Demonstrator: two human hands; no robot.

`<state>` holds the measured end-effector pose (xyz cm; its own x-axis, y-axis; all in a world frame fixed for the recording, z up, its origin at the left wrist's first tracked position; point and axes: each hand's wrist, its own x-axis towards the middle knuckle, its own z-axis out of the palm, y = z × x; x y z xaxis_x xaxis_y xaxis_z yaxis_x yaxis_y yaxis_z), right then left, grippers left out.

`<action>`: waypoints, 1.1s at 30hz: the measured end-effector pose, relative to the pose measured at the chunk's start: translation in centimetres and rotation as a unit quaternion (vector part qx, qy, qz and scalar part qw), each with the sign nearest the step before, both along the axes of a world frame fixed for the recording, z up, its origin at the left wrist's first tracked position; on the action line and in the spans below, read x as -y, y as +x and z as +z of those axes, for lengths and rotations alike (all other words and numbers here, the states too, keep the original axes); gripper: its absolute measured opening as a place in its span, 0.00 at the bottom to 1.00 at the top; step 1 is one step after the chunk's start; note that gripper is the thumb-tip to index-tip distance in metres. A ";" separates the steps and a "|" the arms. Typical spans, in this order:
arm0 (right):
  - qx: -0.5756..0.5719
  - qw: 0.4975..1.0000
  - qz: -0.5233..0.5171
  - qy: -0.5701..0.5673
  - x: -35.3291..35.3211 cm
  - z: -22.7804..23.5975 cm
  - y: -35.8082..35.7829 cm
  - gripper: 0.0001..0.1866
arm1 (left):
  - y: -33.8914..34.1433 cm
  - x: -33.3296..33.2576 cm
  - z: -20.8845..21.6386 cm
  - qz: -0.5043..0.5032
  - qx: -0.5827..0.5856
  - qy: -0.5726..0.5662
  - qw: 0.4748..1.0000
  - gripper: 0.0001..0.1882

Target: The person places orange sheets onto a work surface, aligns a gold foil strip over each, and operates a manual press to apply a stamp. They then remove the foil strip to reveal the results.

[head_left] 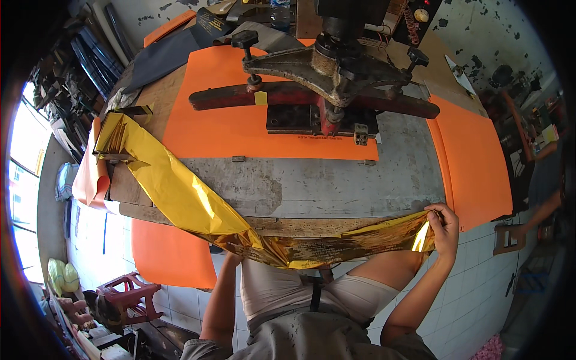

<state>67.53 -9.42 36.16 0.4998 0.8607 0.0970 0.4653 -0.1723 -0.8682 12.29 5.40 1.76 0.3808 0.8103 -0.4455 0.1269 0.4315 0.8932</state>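
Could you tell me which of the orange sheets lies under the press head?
The large orange paper sheet in the middle of the worn workbench; the others hang off its edges.

I see 2 bare forearms coming in from the lower edge, with no sleeves, watch or gloves on them. My right hand [444, 228] wears no ring that I can make out; my left hand is hidden. I wear light, off-white shorts or trousers with a dark strap hanging at the middle, and a grey, stained shirt shows at the bottom edge.
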 end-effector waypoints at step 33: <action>-0.011 1.000 0.012 0.006 0.0 0.3 -0.2 0.08 | 0.3 -0.3 -0.1 -0.006 -0.023 -0.019 1.000 0.24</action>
<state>67.38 -9.44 36.45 0.4812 0.8712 0.0972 0.4493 -0.1500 -0.8807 12.62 5.67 1.69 0.3685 0.7879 -0.4933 0.1722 0.4636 0.8691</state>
